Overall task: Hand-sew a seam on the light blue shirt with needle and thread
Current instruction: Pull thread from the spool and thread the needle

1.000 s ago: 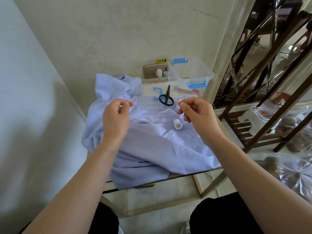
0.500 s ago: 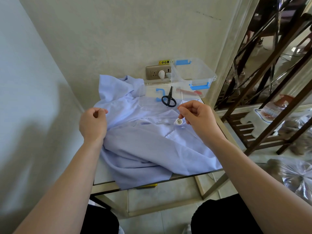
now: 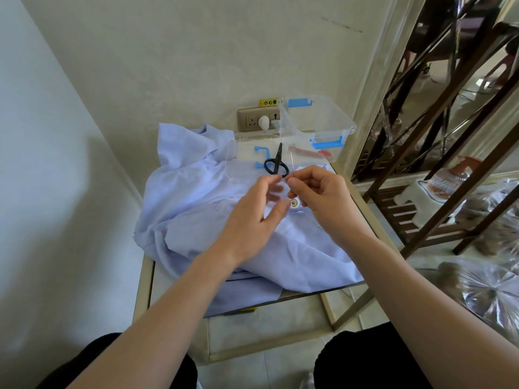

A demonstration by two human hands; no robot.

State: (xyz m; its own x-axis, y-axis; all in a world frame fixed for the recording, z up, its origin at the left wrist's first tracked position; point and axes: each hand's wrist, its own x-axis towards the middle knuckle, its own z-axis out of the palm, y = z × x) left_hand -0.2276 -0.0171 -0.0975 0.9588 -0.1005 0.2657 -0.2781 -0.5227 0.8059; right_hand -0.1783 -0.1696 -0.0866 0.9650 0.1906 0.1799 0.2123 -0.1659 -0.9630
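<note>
The right hand (image 3: 317, 197), at centre frame, has its grip pinched on the needle (image 3: 292, 165), which stands nearly upright, pointing toward the upper frame. The left hand (image 3: 252, 217) is just to its left, its grip spread and blurred, seemingly holding nothing. The light blue shirt (image 3: 196, 209) lies on the table (image 3: 146, 279) beneath both.

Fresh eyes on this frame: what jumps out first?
Both hands nearly meet mid-frame over the heaped light blue shirt: the right hand pinches a needle upright, and the left hand, blurred, reaches toward it. Just behind them lie black scissors; a white spool sits between the hands.
</note>
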